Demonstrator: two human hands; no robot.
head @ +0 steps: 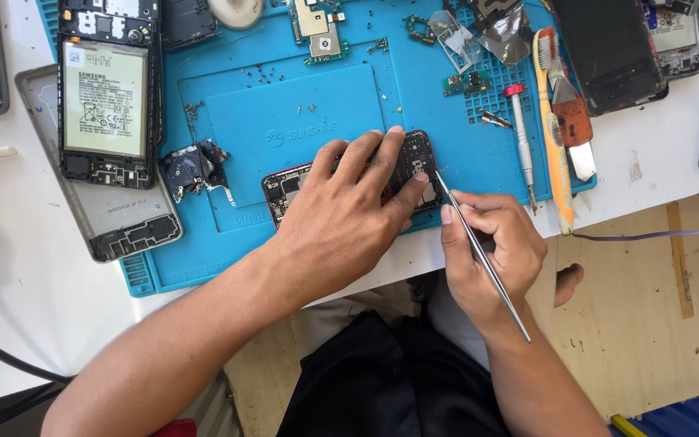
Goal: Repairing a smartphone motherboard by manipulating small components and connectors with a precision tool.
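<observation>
Two bare forearms reach forward from below. The left hand (349,206) lies palm down, fingers spread and pressing flat. The right hand (491,251) is curled in a pinch, thumb and fingers closed together, wrist bent inward.

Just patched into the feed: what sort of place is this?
Likely a phone repair bench: a blue repair mat, an opened phone with its battery exposed, and tweezers in the right hand.

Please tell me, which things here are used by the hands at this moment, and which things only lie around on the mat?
In use:
- left hand pressing on the opened red phone
- right hand holding metal tweezers, tip at the phone

Lying about:
- opened phone with battery
- grey back cover
- red-capped screwdriver
- toothbrush
- loose screws
- blue mat
</observation>
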